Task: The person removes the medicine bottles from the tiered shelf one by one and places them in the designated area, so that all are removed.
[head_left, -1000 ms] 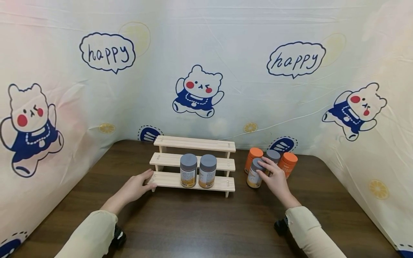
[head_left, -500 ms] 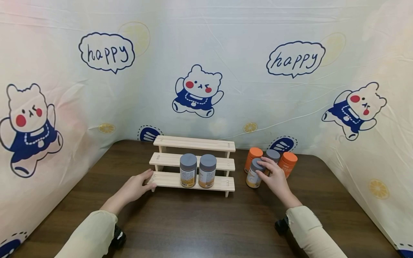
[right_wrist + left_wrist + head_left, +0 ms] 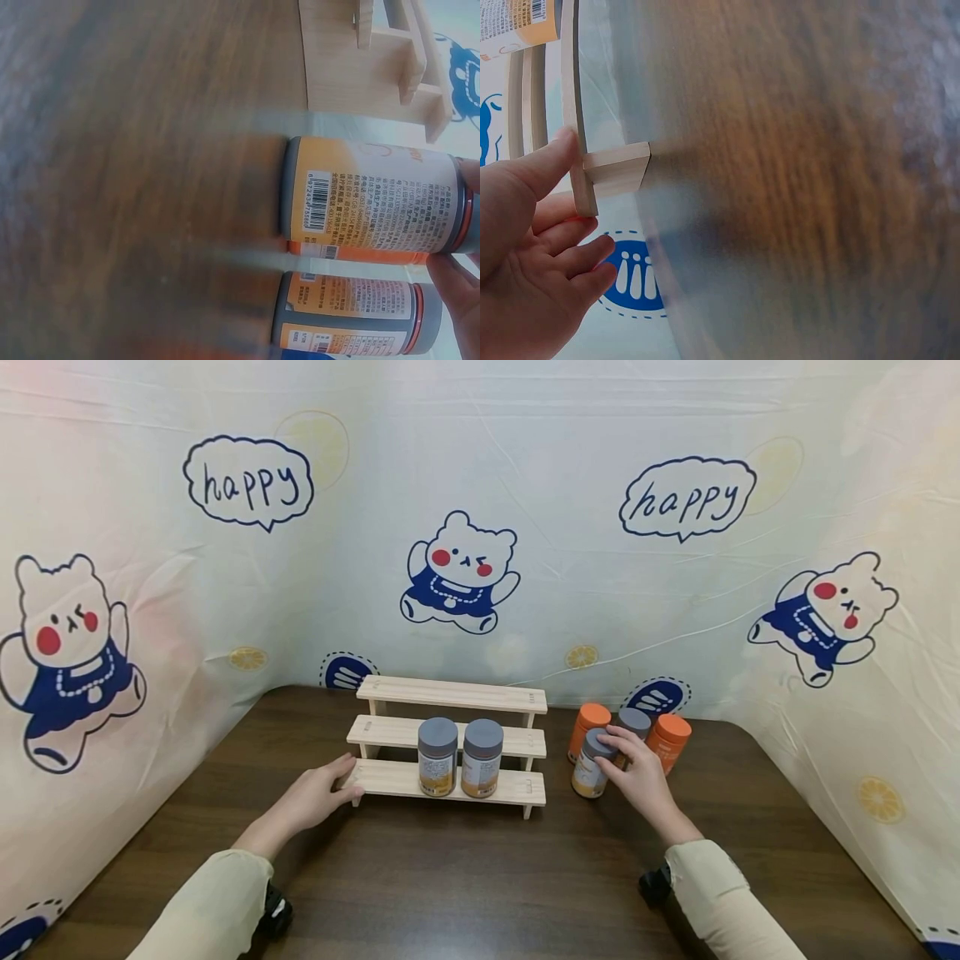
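A three-tier wooden display stand (image 3: pixel 453 693) stands on the table. My left hand (image 3: pixel 315 793) pinches the left end of its lowest board (image 3: pixel 571 82), thumb on one face and fingers behind. Side by side on that board are two grey-lidded jars, the left jar (image 3: pixel 438 760) and the right jar (image 3: pixel 482 762). To the right of the stand, my right hand (image 3: pixel 637 777) grips another grey-lidded jar (image 3: pixel 588 777) by its lid. This jar (image 3: pixel 367 195) has a white and yellow label with a barcode.
Behind the held jar are an orange jar (image 3: pixel 591 724), a further grey-lidded jar (image 3: pixel 634 722) and a second orange jar (image 3: pixel 671 739), partly hidden by the right hand. A printed cloth (image 3: pixel 570 593) hangs behind and at both sides of the brown table (image 3: pixel 450 885).
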A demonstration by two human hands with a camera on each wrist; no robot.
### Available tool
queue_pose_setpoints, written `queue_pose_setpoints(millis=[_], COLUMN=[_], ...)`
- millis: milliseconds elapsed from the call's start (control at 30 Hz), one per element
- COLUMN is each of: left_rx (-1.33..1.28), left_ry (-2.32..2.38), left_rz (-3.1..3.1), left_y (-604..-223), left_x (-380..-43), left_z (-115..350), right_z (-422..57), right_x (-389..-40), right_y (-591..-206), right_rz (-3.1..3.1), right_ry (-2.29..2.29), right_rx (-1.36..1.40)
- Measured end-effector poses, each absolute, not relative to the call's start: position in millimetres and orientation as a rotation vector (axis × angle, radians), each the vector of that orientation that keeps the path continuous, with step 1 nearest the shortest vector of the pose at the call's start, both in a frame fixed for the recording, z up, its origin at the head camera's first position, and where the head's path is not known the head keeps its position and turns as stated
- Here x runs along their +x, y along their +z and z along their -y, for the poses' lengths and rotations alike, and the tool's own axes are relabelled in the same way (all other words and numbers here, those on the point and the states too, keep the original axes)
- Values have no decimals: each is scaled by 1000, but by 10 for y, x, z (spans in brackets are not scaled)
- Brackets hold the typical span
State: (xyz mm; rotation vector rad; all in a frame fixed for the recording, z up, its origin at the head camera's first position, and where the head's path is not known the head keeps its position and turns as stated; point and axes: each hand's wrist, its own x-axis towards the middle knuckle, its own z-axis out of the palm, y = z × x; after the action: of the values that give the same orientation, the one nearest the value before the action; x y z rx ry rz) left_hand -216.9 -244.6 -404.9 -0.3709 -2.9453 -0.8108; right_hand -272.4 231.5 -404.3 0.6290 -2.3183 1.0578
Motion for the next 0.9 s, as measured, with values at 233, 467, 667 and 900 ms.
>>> queue_pose_setpoints(millis=[233,467,667,900], left_rx=[-381,-372,-366,-373], left_ry=[-794,-792,-794,-791], left_rz=[2936,2945,2952,2941], left_y=[-4055,-4068,-4069,-4065], left_x=[-2177,-2179,-2175,-2184], left_z=[2451,2454,2448,2448], right_z=[-2323,-2336,-2322,-2246], right_x=[-2718,-2722,-2690,-2661], right_y=[-4029,-4023,-3939,-3743], right_rz=[2315,2340,2341,2297], right_ry=[1066,1069,1074,1104], right_rx=[637,630,607,620])
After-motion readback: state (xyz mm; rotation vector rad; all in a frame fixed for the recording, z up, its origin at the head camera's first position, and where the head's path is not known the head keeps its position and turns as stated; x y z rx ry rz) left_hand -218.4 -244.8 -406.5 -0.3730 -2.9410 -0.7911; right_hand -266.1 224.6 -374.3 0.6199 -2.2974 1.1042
